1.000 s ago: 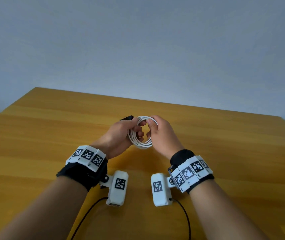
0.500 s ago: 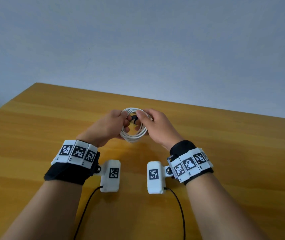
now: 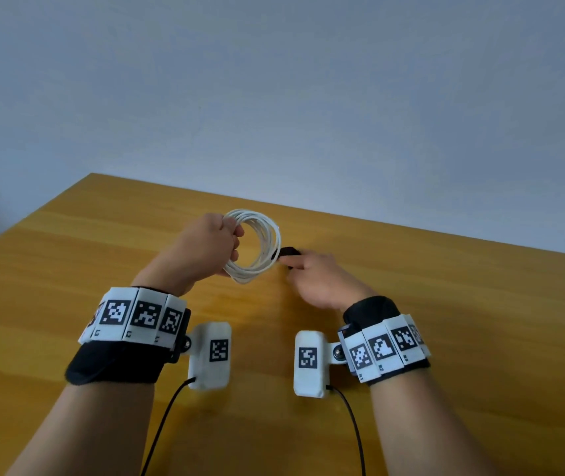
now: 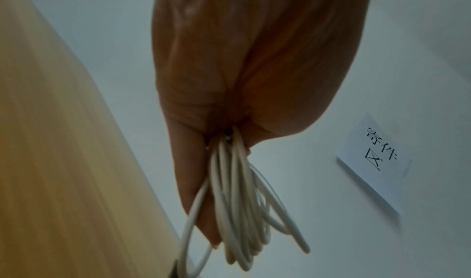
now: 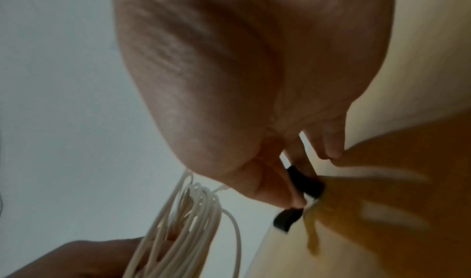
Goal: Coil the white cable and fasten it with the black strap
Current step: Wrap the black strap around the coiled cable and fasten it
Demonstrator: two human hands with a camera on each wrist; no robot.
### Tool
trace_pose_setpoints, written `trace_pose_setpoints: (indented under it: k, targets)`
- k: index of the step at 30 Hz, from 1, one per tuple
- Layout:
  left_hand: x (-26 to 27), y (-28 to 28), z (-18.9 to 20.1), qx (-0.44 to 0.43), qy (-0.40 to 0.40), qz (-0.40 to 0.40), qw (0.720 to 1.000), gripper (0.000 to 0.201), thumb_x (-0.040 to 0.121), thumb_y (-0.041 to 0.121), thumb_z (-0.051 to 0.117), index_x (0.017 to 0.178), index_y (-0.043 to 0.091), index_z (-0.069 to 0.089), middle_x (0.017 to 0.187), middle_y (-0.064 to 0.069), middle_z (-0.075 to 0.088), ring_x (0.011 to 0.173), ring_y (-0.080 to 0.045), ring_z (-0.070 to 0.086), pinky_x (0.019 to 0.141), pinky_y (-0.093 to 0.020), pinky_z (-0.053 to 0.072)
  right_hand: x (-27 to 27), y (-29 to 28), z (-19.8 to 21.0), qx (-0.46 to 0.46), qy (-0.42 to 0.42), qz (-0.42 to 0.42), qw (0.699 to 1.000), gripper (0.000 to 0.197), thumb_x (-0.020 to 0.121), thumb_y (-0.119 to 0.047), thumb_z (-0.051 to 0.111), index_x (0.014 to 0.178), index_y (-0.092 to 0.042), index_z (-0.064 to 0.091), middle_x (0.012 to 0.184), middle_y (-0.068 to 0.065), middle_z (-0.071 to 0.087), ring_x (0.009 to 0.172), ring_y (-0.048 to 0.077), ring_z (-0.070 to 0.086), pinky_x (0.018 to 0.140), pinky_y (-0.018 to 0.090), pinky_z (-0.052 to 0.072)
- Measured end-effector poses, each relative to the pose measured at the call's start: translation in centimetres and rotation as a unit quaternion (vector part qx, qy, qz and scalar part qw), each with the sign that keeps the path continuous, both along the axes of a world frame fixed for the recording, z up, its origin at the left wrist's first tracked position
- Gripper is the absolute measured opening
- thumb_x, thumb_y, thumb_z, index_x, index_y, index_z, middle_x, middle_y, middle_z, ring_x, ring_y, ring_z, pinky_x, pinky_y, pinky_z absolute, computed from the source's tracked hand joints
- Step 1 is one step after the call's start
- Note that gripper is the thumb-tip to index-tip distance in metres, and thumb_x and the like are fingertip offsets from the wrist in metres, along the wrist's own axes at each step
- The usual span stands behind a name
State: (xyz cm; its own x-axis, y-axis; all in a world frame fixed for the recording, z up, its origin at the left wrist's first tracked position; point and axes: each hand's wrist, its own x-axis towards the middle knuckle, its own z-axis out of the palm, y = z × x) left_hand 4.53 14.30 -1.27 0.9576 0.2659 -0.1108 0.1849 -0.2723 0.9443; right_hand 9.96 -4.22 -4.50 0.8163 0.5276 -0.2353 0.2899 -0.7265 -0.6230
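White cable [image 3: 257, 245] is held coiled in the left hand [image 3: 205, 249], fingers curled round the loops at the coil's 9 o'clock, above the worktop [image 3: 446, 304]. Black strap [image 3: 289, 253] is pinched by the right hand [image 3: 322, 280] at the coil's 3 o'clock, just beside the loops. Whether the strap is round the coil cannot be told. Paper label [image 4: 374, 161] is seen on the wall.

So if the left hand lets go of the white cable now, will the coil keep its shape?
Probably not: the white cable looks thin and springy, its loops already fanning apart below the left hand. The black strap, pinched by the right hand, seems not yet closed.
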Motion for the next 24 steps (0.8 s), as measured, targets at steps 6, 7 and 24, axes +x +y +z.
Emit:
trace_pose_setpoints:
  k: [6,7,24]
  targets:
    - [0.2,-0.4,0.1,-0.001,-0.007,0.006,1.0,0.03,0.105,0.017,0.031,0.089,0.009,0.056,0.072,-0.003,0.05,0.064,-0.018,0.053,0.063,-0.037,0.049,0.0,-2.2,1.5,0.124,-0.081,-0.08,0.986,0.03,0.107,-0.028,0.047,0.12,-0.029,0.073,0.085,0.013,0.074,0.041,0.009,0.035,0.039,0.019,0.025]
    - [0.2,-0.5,0.2,0.0,-0.013,0.005,1.0,0.03,0.105,0.017,0.031,0.089,0.01,0.056,0.072,-0.002,0.05,0.065,-0.018,0.053,0.063,-0.037,0.049,0.1,-2.8,1.9,0.146,-0.112,-0.097,0.978,0.028,0.106,-0.029,0.051,0.113,-0.026,0.077,0.086,0.007,0.078,0.038,0.005,0.037,0.04,0.016,0.028]
    - [-0.4,-3.3,0.9,0.157,-0.036,-0.119,0.98,0.034,0.106,0.029,0.031,0.087,0.018,0.057,0.072,0.001,0.055,0.067,-0.018,0.057,0.062,-0.036,0.048,-2.9,-5.3,8.4,0.296,-0.06,-0.017,0.953,0.061,0.101,0.005,0.055,0.151,-0.023,0.038,0.155,-0.016,0.045,0.073,0.027,0.078,0.066,0.025,0.059]
